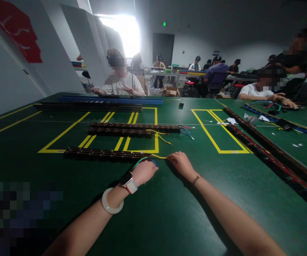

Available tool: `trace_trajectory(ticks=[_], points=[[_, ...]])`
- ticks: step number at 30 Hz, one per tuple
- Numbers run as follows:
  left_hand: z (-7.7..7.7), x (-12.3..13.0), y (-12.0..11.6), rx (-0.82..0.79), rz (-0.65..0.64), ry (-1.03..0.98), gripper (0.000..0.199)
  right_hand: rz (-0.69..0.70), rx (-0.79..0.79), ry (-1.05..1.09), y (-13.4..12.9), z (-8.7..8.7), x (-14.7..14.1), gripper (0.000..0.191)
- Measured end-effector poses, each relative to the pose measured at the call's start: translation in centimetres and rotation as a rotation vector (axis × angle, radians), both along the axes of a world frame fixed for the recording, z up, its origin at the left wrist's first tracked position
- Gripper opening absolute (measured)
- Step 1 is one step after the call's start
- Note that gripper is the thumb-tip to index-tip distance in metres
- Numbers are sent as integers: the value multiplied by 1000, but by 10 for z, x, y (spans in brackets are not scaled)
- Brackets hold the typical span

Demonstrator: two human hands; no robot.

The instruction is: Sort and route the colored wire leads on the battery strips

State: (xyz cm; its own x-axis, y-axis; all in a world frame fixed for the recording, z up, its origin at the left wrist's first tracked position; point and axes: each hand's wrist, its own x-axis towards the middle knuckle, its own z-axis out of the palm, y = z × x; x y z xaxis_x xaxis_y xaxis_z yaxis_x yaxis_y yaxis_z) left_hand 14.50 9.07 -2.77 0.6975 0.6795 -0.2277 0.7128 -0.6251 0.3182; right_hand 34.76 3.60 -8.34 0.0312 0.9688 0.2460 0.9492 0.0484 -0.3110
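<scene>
A long dark strip (102,154) with rows of metallic lines lies across the green table in front of me, coloured wires coming from its right end. My right hand (180,163) is closed in a pinch on the end of the yellow wire (159,156), pulled out straight to the right. At the strip's right end, my left hand (144,172) is closed around the wires; a green wire (140,161) loops over its back and a blue one (155,163) shows by the fingers. Its fingertips are partly hidden.
Two similar strips (132,128) lie just beyond, their wires tipped with metal terminals. Yellow tape (157,135) marks rectangles on the table (132,220). Long strips with red and blue wires (265,153) run down the right side. Blue rails (111,100) lie at the far edge, near seated people.
</scene>
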Motion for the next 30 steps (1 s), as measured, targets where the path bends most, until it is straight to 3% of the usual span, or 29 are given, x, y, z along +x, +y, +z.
trace_trajectory(ticks=[3,6,9,11,15,17,19,24,27,30], points=[[15,-3,-12,9,48,-123,42,2,3,0,-1,0,0,18],[41,-15,-12,28,53,-237,43,7,12,8,-2,0,0,20],[60,-32,4,118,112,-114,35,6,31,15,-4,2,-1,22],[61,-42,20,105,144,0,35,10,41,18,-5,3,-2,22],[41,-46,39,-268,53,39,31,17,29,34,-6,3,-2,22],[29,-39,39,-477,43,-35,31,14,25,47,-6,3,-3,23],[18,-30,34,-583,36,-142,35,11,18,67,-6,3,-5,23],[-10,-9,18,-608,71,-380,51,-27,-41,140,-6,9,-14,25],[-22,-3,13,-579,104,-353,50,-49,-99,166,-8,14,-20,36],[-23,-2,10,-557,150,-282,42,-32,-117,165,-10,16,-24,46]])
